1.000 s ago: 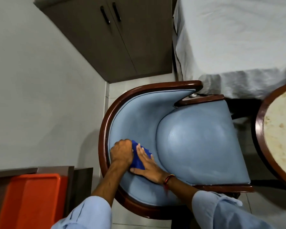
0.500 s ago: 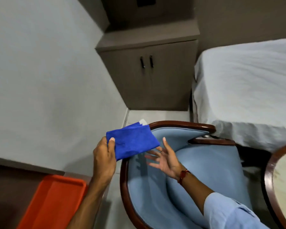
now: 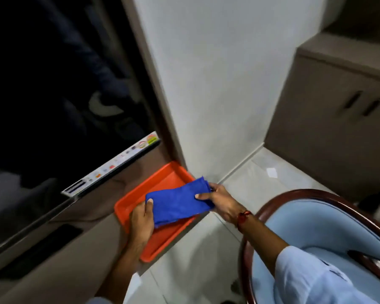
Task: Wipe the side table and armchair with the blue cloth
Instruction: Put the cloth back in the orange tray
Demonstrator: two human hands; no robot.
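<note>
Both my hands hold the folded blue cloth (image 3: pixel 177 200) flat, just above an orange tray (image 3: pixel 160 240). My left hand (image 3: pixel 142 222) pinches its near left end with the thumb on top. My right hand (image 3: pixel 219 199) grips its far right end; a red thread band circles that wrist. The armchair (image 3: pixel 329 227), pale blue padding in a dark wood frame, sits at the lower right, under my right forearm. The side table is out of view.
The orange tray rests at the end of a brown counter (image 3: pixel 59 255) below a dark screen (image 3: pixel 53 95) with stickers along its lower edge. A white wall corner (image 3: pixel 206 84) rises behind. A grey-brown cabinet (image 3: pixel 338 128) stands at the right on pale floor tiles (image 3: pixel 250 172).
The cloth left the armchair's inner backrest, was lifted in my left hand, and is now over the orange tray with both hands on it. My view swung left from the chair.
</note>
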